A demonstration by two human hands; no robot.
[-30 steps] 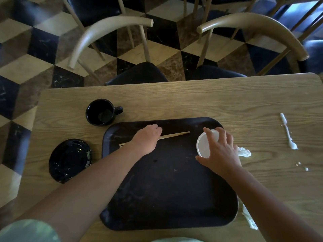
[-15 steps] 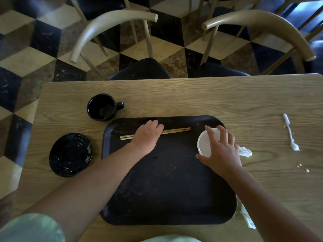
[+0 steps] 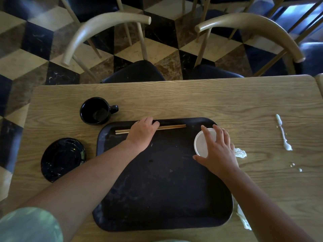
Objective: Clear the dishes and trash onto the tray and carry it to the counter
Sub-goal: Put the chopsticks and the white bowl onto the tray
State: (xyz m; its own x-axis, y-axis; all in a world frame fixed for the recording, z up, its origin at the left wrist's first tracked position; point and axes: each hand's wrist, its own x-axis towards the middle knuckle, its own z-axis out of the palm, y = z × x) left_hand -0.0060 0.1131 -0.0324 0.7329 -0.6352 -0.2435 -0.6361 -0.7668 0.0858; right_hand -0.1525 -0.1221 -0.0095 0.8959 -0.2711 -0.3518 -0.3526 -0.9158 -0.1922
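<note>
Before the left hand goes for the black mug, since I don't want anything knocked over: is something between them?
Nothing visible. The black mug stands on the table just past the tray's far left corner, with bare wood between it and the left hand, which lies over the chopsticks.

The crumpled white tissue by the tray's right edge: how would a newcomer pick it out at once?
Start at the large black plastic tray on the wooden table. Just off its right rim, behind the right hand on the round white cup, lies the small crumpled white tissue. Unlike the long white smear farther right, it is a wrinkled wad.
</note>
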